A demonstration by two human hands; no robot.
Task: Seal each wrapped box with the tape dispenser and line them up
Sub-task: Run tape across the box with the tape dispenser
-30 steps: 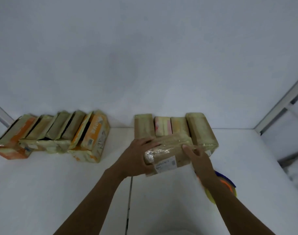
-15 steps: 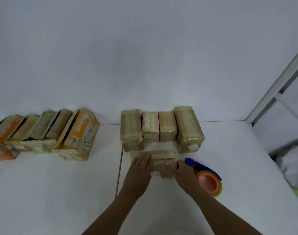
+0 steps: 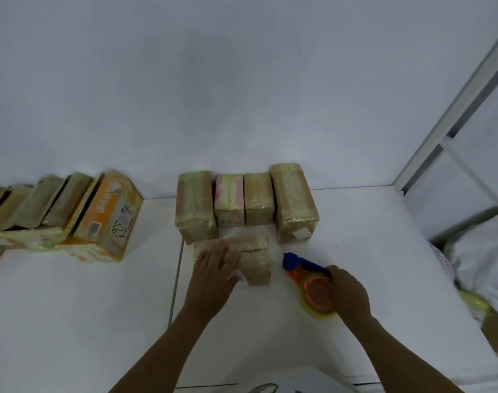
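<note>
**Left hand flat on a box, right hand on the dispenser**

Nearest, the right hand (image 3: 348, 293) is curled round the orange roll of the dispenser (image 3: 310, 282), right of the bench's (image 3: 72, 307) middle. The dispenser's long axis runs from near right to far left, and its blue head points far-left at the box (image 3: 256, 262), just short of touching it. Whether the dispenser rests on the bench or is held just off it cannot be told.

The left hand (image 3: 213, 268) lies palm down on the left half of the box with the fingers straight and spread. The box lies flat mid-bench, with its long axis running left to right, parallel to the far edge.

Just beyond it, a row (image 3: 259, 199) of four wrapped boxes stands side by side against the wall (image 3: 242, 80) at the far edge. Their long axes run near to far, across that of the held box. The outer two reach nearer than the inner two.

Along the far edge towards the left corner, well apart from the row, a pile (image 3: 106, 214) of orange and tan boxes leans in a slanted line.
</note>
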